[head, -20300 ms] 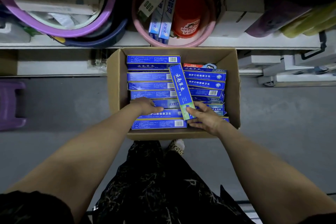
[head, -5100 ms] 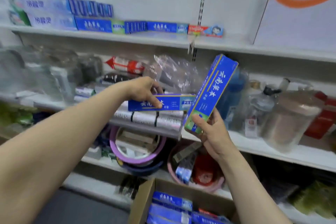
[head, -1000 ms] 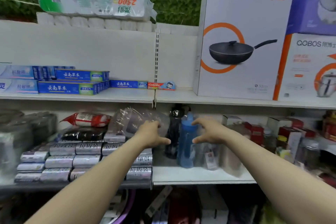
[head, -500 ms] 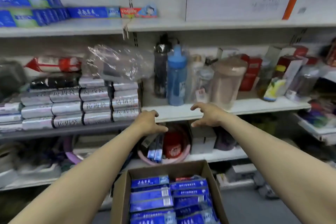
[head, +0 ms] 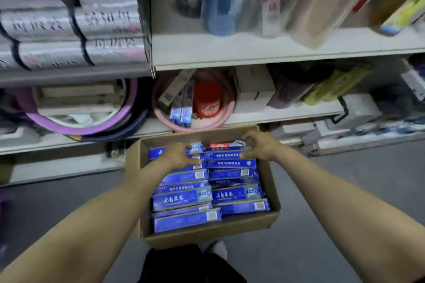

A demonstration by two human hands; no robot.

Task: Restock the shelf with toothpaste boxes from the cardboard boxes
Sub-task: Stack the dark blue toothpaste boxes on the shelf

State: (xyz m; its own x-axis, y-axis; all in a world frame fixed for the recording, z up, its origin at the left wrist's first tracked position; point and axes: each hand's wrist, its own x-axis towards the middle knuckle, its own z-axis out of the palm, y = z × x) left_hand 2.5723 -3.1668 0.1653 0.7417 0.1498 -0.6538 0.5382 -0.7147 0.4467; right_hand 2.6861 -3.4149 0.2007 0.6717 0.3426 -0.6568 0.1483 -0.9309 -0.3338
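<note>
Lying crosswise beneath left hand (head: 181, 156) and right hand (head: 259, 146), equally near, the boxes (head: 230, 164) are spanned by 2 curled grips; whether either is closed cannot be told.

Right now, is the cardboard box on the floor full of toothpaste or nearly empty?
Fairly full. The cardboard box holds two rows of blue toothpaste boxes lying flat, running from its near wall to its far wall.

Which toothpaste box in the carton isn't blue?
The red box at the far edge of the carton, just left of the right hand; all the rest are blue.
</note>
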